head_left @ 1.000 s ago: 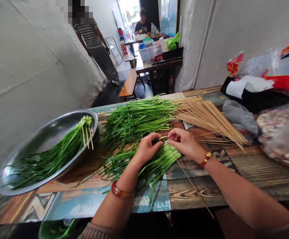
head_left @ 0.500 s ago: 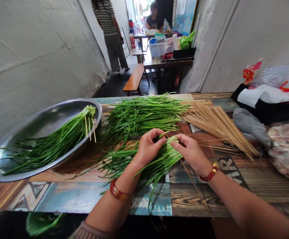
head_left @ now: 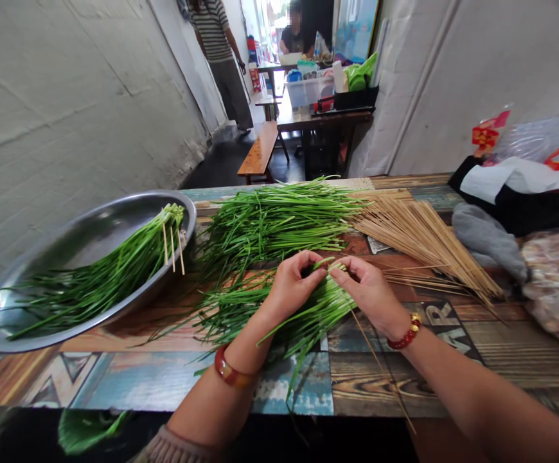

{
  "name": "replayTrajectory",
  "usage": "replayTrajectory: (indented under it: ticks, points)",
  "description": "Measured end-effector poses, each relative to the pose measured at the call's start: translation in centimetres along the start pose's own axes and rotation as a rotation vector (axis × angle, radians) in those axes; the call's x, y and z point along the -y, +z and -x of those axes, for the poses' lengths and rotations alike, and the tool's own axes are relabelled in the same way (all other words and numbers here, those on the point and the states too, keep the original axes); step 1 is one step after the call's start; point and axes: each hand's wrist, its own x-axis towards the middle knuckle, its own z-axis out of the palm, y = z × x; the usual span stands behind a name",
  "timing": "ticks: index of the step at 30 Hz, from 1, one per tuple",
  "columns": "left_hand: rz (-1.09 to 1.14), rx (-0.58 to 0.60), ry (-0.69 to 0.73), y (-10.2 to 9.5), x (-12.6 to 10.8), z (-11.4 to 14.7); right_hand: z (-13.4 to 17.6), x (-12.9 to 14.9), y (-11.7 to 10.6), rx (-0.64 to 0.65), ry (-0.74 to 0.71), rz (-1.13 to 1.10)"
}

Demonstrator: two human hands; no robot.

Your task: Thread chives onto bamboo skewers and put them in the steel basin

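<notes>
Pinched between the fingers of my left hand (head_left: 293, 283) is a chive, its pale end pointing right. My right hand (head_left: 369, 292) grips a fan of chives (head_left: 332, 299) near their cut ends, and the two hands' fingertips almost meet. A thin bamboo skewer (head_left: 380, 355) sticks out below my right hand towards the table edge; its upper part is hidden by the hand and chives. Beyond my hands lies a heap of loose chives (head_left: 279, 222). Many bamboo skewers (head_left: 421, 241) are fanned out to its right.
On the left a metal basin (head_left: 101, 235) holds chives (head_left: 115, 283) threaded on skewers. To the right are a grey cloth (head_left: 484, 235) and a bag of pale pieces (head_left: 556, 283). Past the wooden table (head_left: 390, 389) stand a bench (head_left: 260, 151) and two people, one standing, one farther back.
My fingertips have drawn slightly closer together at the chive ends, both hands keeping their grip. The standing person in the background has shifted a little to the right.
</notes>
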Motion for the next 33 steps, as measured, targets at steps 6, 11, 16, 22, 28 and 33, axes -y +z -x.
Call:
replayTrajectory:
  ticks: [6,11,16,22,28,33]
  points:
    - [0.023,0.014,-0.014,-0.26,0.06,-0.06,0.13,-0.13,0.03,-0.050,-0.036,0.077]
    - [0.001,-0.041,-0.011,-0.21,0.30,-0.07,0.36,-0.01,-0.19,-0.052,-0.112,0.206]
    - [0.087,-0.090,-0.063,-0.07,0.29,-0.02,0.44,-0.01,-0.19,-0.048,-0.138,0.247]
    - [0.060,-0.064,-0.023,-0.01,0.11,0.02,0.46,-0.19,-0.14,-0.028,-0.129,0.217]
    - [0.003,-0.053,0.005,-0.10,-0.17,0.10,0.42,-0.18,-0.12,-0.006,-0.108,0.157]
    - [0.046,-0.063,-0.021,-0.02,-0.06,0.12,0.44,-0.34,-0.21,-0.014,-0.144,0.187]
